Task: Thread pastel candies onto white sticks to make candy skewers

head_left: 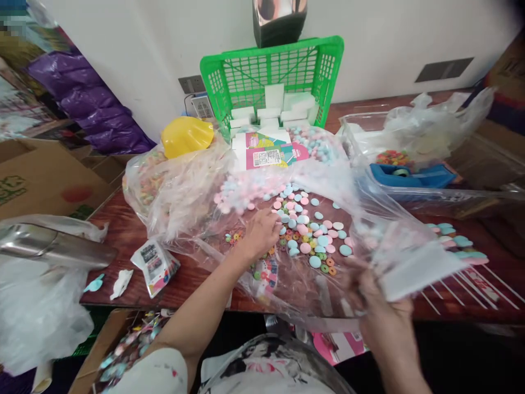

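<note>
My left hand (262,234) reaches into a heap of flat round pastel candies (305,248), pink, blue and white, lying on clear plastic sheeting (287,306). Its fingers are curled together at the candies' left edge, and what they pinch is hidden. Small ring-shaped candies (325,268) in green, orange and yellow are mixed in. Blurred by motion, my right hand (381,306) is closed around the near end of a white rectangular box (422,268), held tilted above the table's right front.
Behind the candies stands a green crate (270,54) with several white boxes. A blue tape dispenser (410,176) sits in a clear bin at right. Lollipops on white sticks (459,241) lie at the right edge. A steel flask (53,246) and small printed cards (156,266) are at left.
</note>
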Demonstrator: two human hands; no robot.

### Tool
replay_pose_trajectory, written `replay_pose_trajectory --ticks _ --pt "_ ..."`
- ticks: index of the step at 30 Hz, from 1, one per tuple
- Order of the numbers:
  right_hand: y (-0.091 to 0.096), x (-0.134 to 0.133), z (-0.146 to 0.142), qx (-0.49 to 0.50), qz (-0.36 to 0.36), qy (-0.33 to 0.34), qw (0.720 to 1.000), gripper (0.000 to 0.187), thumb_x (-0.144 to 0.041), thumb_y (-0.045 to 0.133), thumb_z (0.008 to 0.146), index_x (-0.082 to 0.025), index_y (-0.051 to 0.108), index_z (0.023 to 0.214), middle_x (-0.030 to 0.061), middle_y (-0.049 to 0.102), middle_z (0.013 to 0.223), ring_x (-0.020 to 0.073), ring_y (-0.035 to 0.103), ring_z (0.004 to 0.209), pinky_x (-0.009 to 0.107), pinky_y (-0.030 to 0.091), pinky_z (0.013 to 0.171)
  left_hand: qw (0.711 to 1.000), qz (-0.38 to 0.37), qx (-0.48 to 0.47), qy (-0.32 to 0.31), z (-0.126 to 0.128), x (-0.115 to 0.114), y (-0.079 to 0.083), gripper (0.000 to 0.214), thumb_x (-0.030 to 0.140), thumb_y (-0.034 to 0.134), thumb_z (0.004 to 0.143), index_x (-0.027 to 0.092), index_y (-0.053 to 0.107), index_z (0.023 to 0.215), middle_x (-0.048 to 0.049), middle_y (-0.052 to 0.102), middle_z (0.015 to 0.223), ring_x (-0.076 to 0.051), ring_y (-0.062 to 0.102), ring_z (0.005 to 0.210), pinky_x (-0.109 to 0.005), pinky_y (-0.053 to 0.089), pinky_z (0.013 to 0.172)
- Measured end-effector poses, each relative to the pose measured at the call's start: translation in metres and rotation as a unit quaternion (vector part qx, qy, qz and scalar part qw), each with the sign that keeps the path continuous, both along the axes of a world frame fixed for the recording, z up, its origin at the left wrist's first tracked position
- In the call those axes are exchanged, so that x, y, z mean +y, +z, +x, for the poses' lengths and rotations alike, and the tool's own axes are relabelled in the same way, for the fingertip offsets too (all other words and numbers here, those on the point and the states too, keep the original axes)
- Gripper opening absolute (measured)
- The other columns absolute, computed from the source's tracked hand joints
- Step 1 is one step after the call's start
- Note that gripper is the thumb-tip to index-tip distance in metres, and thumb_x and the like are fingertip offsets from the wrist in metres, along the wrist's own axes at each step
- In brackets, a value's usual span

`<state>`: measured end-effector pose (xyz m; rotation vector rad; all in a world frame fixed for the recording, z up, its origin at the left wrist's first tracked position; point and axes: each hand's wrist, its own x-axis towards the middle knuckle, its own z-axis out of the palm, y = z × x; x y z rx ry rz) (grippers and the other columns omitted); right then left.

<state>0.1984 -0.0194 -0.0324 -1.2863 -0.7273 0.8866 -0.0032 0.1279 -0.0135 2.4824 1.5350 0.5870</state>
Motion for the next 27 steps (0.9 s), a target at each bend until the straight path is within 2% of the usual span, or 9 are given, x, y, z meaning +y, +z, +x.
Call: replay_pose_trajectory --ticks 4,9,11,13,15,17,22,24,27 --pt "-0.023 0.007 -0.025 0.048 -0.026 0.015 0.998 0.031 -0.043 0.074 0.073 -0.015 0.072 0.088 -0.0012 0.058 0.059 0.0081 0.042 0.045 0.022 0.031 0.041 0.995 -0.032 0.091 -0.017 0.009 0.001 -0.007 0.016 0.024 0.055 0.084 0.019 0.067 0.092 -0.0097 0.061 0.099 -0.025 0.058 0.096 -0.036 0.048 0.08" --pt "-0.044 0.009 -0.022 0.06 -0.012 0.009 0.998 0.029 -0.042 0.072 0.076 -0.015 0.071 0.087 -0.0016 0.058 0.057 0.0066 0.04 0.044 0.02 0.03 0.04 0.995 -0.047 0.087 -0.034 0.007 0.003 -0.015 0.015 0.024 0.054 0.086 0.018 0.067 0.09 -0.0093 0.062 0.097 -0.024 0.059 0.094 -0.035 0.048 0.08" --pt "-0.044 0.007 -0.021 0.047 -0.008 0.03 0.998 0.031 -0.043 0.069 0.079 -0.015 0.071 0.092 -0.001 0.059 0.058 0.0069 0.041 0.044 0.02 0.032 0.04 0.998 -0.039 0.026 -0.042 0.003 0.004 -0.016 0.013 0.021 0.056 0.084 0.016 0.067 0.089 -0.0094 0.064 0.093 -0.023 0.06 0.092 -0.036 0.048 0.082" --pt "-0.043 0.005 -0.021 0.043 -0.01 0.042 0.998 0.033 -0.045 0.065 0.082 -0.016 0.07 0.097 -0.0007 0.059 0.059 0.0073 0.042 0.044 0.02 0.032 0.039 0.995 -0.035 -0.082 -0.04 0.0 0.006 -0.016 0.013 0.018 0.057 0.082 0.015 0.067 0.09 -0.0075 0.067 0.089 -0.021 0.063 0.086 -0.034 0.049 0.08" --pt "-0.04 0.005 -0.022 0.049 -0.01 0.037 0.998 0.032 -0.044 0.065 0.083 -0.016 0.069 0.098 -0.0008 0.06 0.059 0.0075 0.043 0.045 0.02 0.032 0.039 0.981 -0.035 -0.188 -0.021 -0.002 0.008 -0.015 0.013 0.018 0.06 0.08 0.016 0.067 0.091 -0.0049 0.07 0.087 -0.018 0.064 0.08 -0.031 0.05 0.077" --pt "-0.038 0.005 -0.024 0.05 -0.009 0.026 0.998 0.032 -0.043 0.066 0.082 -0.017 0.069 0.099 -0.0008 0.061 0.059 0.0078 0.043 0.044 0.02 0.032 0.039 0.97 -0.033 -0.24 -0.006 0.0 0.012 -0.014 0.015 0.018 0.063 0.078 0.018 0.068 0.092 -0.0039 0.071 0.089 -0.017 0.065 0.08 -0.03 0.051 0.076" --pt "-0.038 0.004 -0.025 0.031 -0.014 0.019 0.999 0.037 -0.044 0.065 0.082 -0.015 0.068 0.105 0.002 0.066 0.066 0.0086 0.043 0.042 0.022 0.033 0.038 0.981 -0.022 -0.174 -0.078 0.012 0.02 -0.017 0.014 0.013 0.059 0.079 0.018 0.07 0.086 -0.0077 0.073 0.092 -0.02 0.066 0.087 -0.035 0.051 0.082" --pt "-0.043 0.003 -0.024 0.023 -0.021 0.029 0.999 0.036 -0.043 0.063 0.084 -0.014 0.068 0.106 0.0031 0.067 0.07 0.0082 0.042 0.043 0.022 0.034 0.039 0.983 -0.014 -0.155 -0.1 0.015 0.021 -0.02 0.017 0.013 0.054 0.082 0.018 0.07 0.086 -0.0084 0.073 0.093 -0.021 0.067 0.089 -0.036 0.051 0.083" --pt "-0.055 0.001 -0.021 0.007 -0.028 0.054 0.998 0.033 -0.042 0.06 0.087 -0.014 0.068 0.104 0.0006 0.06 0.061 0.0098 0.043 0.045 0.023 0.035 0.041 0.983 -0.012 -0.15 -0.108 0.016 0.022 -0.023 0.022 0.009 0.05 0.083 0.019 0.07 0.087 -0.0078 0.073 0.096 -0.02 0.067 0.092 -0.036 0.051 0.086"
